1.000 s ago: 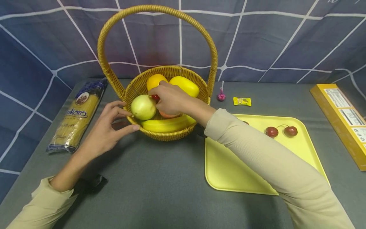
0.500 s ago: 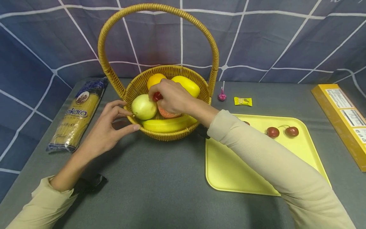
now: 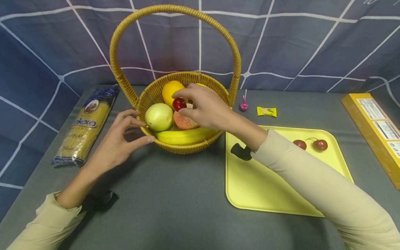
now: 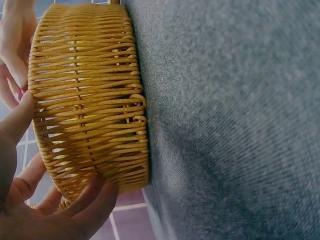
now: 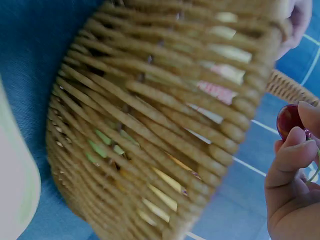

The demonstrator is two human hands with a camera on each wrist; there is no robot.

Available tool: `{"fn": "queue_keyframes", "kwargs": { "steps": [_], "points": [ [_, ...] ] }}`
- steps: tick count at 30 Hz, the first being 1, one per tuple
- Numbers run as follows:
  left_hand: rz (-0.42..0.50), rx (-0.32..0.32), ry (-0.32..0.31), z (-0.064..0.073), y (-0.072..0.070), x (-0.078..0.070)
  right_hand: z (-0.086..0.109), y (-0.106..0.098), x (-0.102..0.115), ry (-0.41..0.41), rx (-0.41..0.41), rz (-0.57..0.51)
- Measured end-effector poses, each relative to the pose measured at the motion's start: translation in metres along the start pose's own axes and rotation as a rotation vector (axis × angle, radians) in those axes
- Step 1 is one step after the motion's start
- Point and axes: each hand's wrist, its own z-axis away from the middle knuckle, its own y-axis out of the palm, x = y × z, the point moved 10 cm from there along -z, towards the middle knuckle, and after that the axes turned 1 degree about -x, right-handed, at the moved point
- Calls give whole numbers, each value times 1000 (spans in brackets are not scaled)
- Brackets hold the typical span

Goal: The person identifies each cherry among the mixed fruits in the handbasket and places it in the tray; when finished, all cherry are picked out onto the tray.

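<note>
My right hand [image 3: 207, 106] pinches a dark red cherry [image 3: 179, 104] between thumb and fingers, over the fruit in the wicker basket [image 3: 184, 148]. In the right wrist view the cherry [image 5: 289, 122] shows above the rim, its green stem by the fingers. My left hand [image 3: 117, 139] holds the basket's left side, with fingers at the rim and the thumb on the front edge. Inside lie a pale green round fruit [image 3: 158, 117], an orange [image 3: 172, 92], a pinkish fruit [image 3: 184, 121] and a banana [image 3: 184, 136]. A yellow fruit is mostly hidden behind my right hand.
Right of the basket, a yellow tray [image 3: 265, 194] bears cherries [image 3: 320, 145], partly under my right forearm. Behind it lie a lollipop [image 3: 243, 104] and a yellow-wrapped candy [image 3: 266, 111]. A pasta packet [image 3: 85, 126] lies left; an orange box [image 3: 372, 135] stands far right.
My right hand has lifted and shifted right with the cherry, which now shows more fully, as does the pinkish fruit. My left hand stays on the basket.
</note>
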Motion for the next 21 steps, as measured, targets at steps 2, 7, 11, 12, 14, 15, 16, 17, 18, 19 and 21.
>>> {"fn": "queue_keyframes", "kwargs": {
  "steps": [2, 7, 11, 12, 14, 15, 16, 17, 18, 19, 21],
  "points": [
    [6, 0, 1, -1, 1, 0, 12, -7, 1, -11, -38, -32],
    [9, -4, 5, 0, 0, 1, 40, -22, 6, -71, -114, -141],
    [-4, -7, 4, 0, -2, 1, 63, -33, 6, -85, -164, -181],
    [-3, -6, 3, 0, -2, 1, 71, -37, 5, -81, -175, -192],
    [-1, -3, 2, 0, -1, 1, 86, -44, 4, -70, -192, -214],
    [0, -1, 2, 0, 0, 1, 94, -47, 2, -62, -195, -231],
    [2, 1, 2, 0, 0, 1, 102, -50, 0, -49, -197, -242],
    [5, 1, 2, 0, 0, 1, 110, -52, -2, -40, -195, -252],
    [5, 1, 2, 0, 0, 0, 118, -54, -4, -36, -188, -260],
    [5, 1, 3, 0, 0, 0, 126, -57, -6, -31, -183, -258],
    [3, 2, 6, 0, 0, 0, 142, -61, -11, -18, -174, -245]
  ]
}}
